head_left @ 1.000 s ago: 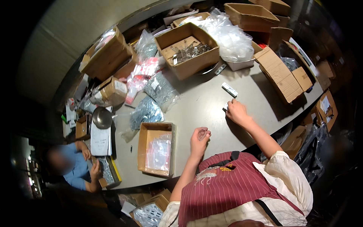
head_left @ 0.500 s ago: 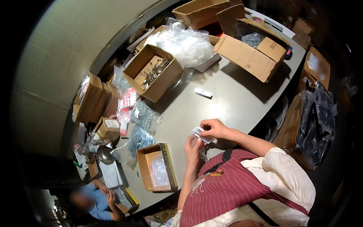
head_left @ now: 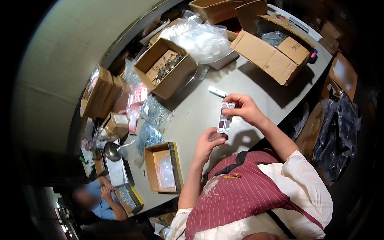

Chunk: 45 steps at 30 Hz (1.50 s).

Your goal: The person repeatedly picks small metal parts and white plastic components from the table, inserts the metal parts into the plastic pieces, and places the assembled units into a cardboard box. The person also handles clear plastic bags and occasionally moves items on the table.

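Note:
My right hand (head_left: 244,109) is closed on a pair of narrow white rectangular pieces (head_left: 224,125) with dark windows, standing side by side and raised over the grey table. Just below their lower end is my left hand (head_left: 210,144), its fingers closed on what looks like a thin clear plastic bag, mostly hidden by the hand. Beyond my right fingers, a small white rectangular piece (head_left: 217,91) lies on the table. To the left of my left hand stands an open cardboard box (head_left: 179,168) with flat clear plastic bags (head_left: 165,171) in it.
A carton of metal parts (head_left: 186,68) stands far left, beside a heap of clear plastic bags (head_left: 196,38). Bags of small hardware (head_left: 156,112) lie nearer. A large open carton (head_left: 266,60) is far right. A co-worker in a blue shirt (head_left: 105,210) sits at lower left.
My right hand has moved away from me with the white pieces, now turned upright into view. My left hand has shifted slightly down and right. The whole view has tilted a little.

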Each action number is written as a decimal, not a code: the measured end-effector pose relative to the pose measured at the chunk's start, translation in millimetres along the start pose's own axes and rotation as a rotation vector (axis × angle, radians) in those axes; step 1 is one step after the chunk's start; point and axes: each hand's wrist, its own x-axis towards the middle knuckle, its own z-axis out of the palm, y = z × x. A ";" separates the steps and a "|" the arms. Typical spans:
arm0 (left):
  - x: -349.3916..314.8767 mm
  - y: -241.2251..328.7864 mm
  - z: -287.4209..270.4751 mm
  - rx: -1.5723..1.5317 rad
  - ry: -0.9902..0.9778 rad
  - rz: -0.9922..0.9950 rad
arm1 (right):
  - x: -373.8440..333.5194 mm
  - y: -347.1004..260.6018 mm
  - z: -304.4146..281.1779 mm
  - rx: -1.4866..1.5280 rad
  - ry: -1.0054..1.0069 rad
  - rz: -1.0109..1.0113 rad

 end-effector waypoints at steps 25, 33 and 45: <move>-13.4 42.1 -11.7 -0.814 -0.260 -0.039 | 36.1 -19.0 64.9 -0.714 -0.274 -0.306; -28.1 50.3 -26.7 -0.650 -0.285 0.087 | 28.4 -36.7 74.2 -0.532 -0.646 -0.309; -91.1 43.2 -26.8 -0.062 0.532 0.506 | 20.4 -45.3 124.9 -0.678 -0.396 -0.407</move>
